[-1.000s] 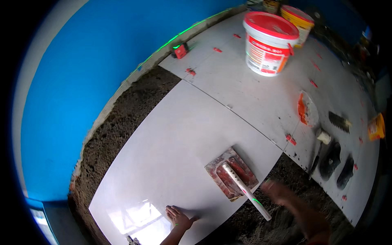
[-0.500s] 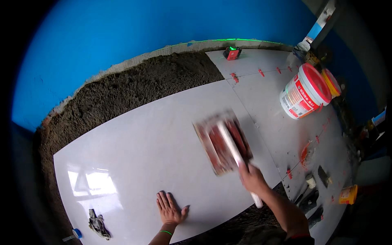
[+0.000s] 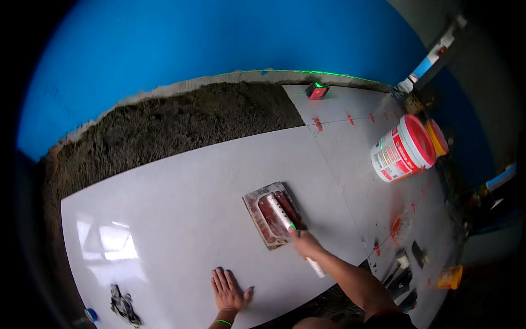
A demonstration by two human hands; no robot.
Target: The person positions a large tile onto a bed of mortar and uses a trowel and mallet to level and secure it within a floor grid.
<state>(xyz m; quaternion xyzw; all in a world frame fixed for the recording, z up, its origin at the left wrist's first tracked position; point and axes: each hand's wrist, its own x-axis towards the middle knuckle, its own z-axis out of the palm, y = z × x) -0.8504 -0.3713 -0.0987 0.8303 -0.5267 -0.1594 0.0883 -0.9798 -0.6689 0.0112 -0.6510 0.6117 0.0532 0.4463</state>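
A large glossy pale tile lies in front of me. Flat on its near part, fingers spread, rests my left hand. My right hand is wrapped round the white handle of a tile tamper, whose rectangular reddish-brown head is smeared with grey. The head sits on or just over the tile's right half; contact is hard to make out. A crumpled grey rag lies on the tile at lower left.
Dark mortar runs between the tile and the blue wall. A red laser level stands on the far tile, throwing a green line. To the right are a red-lidded white bucket, red tile clips and a small yellow tub.
The tamper, blurred before, now shows sharply, nearer to me and a little to the left. My right hand came along with it. My left hand stays flat on the tile. The view has shifted slightly.
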